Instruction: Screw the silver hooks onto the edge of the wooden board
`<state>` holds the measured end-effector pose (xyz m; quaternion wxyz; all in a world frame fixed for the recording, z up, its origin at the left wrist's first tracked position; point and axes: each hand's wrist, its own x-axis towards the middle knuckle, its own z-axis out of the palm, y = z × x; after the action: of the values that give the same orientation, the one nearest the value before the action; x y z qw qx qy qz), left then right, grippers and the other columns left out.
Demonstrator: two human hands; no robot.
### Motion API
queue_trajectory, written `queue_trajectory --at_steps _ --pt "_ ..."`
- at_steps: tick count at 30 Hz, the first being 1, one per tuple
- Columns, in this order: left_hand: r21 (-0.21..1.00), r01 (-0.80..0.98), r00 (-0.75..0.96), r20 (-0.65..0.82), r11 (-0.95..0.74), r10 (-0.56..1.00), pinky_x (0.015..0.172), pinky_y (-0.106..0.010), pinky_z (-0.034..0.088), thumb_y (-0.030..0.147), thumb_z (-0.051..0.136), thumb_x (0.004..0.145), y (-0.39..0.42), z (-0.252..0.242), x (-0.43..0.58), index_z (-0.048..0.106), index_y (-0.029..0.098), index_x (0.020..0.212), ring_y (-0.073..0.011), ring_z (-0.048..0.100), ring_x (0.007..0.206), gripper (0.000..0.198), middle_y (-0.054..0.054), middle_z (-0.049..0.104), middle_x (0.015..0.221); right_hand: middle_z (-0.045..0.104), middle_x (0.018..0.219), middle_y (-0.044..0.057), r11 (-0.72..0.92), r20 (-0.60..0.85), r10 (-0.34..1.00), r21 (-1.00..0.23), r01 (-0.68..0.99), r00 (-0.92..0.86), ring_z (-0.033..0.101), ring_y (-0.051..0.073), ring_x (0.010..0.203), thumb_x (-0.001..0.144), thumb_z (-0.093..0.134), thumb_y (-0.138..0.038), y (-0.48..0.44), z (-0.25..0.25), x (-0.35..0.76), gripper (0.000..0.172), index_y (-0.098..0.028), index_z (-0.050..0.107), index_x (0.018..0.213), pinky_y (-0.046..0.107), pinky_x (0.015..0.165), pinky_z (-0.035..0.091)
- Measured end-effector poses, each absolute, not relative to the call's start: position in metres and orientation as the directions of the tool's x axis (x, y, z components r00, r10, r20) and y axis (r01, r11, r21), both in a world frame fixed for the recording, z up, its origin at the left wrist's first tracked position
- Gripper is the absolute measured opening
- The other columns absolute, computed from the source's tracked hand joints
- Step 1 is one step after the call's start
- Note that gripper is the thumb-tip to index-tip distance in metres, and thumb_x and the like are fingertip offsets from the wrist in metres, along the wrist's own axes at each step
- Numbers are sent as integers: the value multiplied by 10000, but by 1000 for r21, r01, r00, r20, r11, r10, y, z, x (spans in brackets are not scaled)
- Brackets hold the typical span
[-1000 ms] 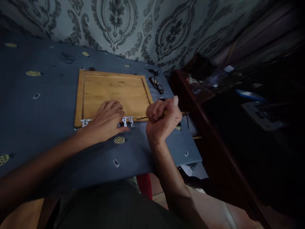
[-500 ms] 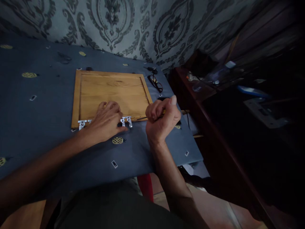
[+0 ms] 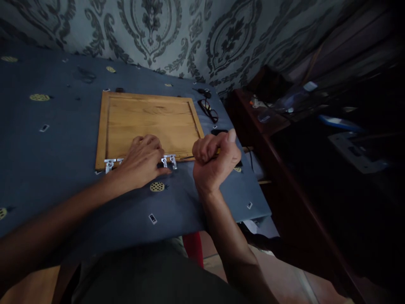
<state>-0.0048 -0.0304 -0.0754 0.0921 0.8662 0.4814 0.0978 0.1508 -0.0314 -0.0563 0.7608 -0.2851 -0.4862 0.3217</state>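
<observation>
A framed wooden panel (image 3: 148, 122) lies flat on the cloth-covered table. Along its near edge sit several small silver metal fittings (image 3: 109, 164), hinge-like in shape; some are partly behind my left hand. My left hand (image 3: 141, 162) rests palm down over that edge, fingers bent onto the wood and thumb spread apart beside another silver fitting (image 3: 173, 161). At the panel's near right corner, my right hand (image 3: 217, 160) is closed in a fist around a screwdriver. Its thin dark shaft (image 3: 187, 158) points left along the edge; a bit of yellow handle shows between the fingers.
Eyeglasses (image 3: 209, 110) and keys (image 3: 204, 92) lie beyond the panel's right side. A dark object (image 3: 218, 131) is partly hidden behind my right hand. To the right stands a dark wooden piece of furniture (image 3: 268, 143) with a clear bottle (image 3: 294, 99) on it. A patterned curtain (image 3: 193, 38) hangs behind.
The view has shifted very slightly. Both hands keep nearly the same place on the panel, and the right fist still grips the screwdriver.
</observation>
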Motion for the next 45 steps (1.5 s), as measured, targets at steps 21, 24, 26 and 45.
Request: queue_trajectory --at_steps 21,24,26,45 --pt "249 808 543 36 -534 839 1029 -531 457 433 790 864 -30 -72 -3 757 130 952 -364 576 1226 317 -151 697 1126 213 430 -99 513 475 857 -820 -252 200 193 66 344 976 573 -667 -15 -58 129 700 -240 268 512 250 357 215" --pt "255 812 538 23 -525 843 1045 -538 453 452 790 864 -30 -71 -2 753 135 947 -368 571 1238 330 -149 693 1131 223 428 -97 509 467 860 -815 -279 206 191 60 341 965 617 -640 -14 -57 129 710 -232 262 505 245 354 199" --pt "256 810 540 27 -528 841 1037 -530 457 459 792 860 -29 -71 -2 752 140 942 -366 573 1229 332 -147 690 1123 219 426 -96 517 474 855 -805 -290 208 191 59 340 969 623 -622 -14 -57 129 710 -231 256 504 243 353 199" --pt "254 806 535 70 -534 842 1019 -529 466 435 793 851 -29 -75 -1 762 134 943 -367 589 1190 316 -152 699 1097 209 437 -93 526 471 850 -795 -304 237 200 69 350 981 604 -615 -14 -57 129 693 -235 275 505 248 365 209"
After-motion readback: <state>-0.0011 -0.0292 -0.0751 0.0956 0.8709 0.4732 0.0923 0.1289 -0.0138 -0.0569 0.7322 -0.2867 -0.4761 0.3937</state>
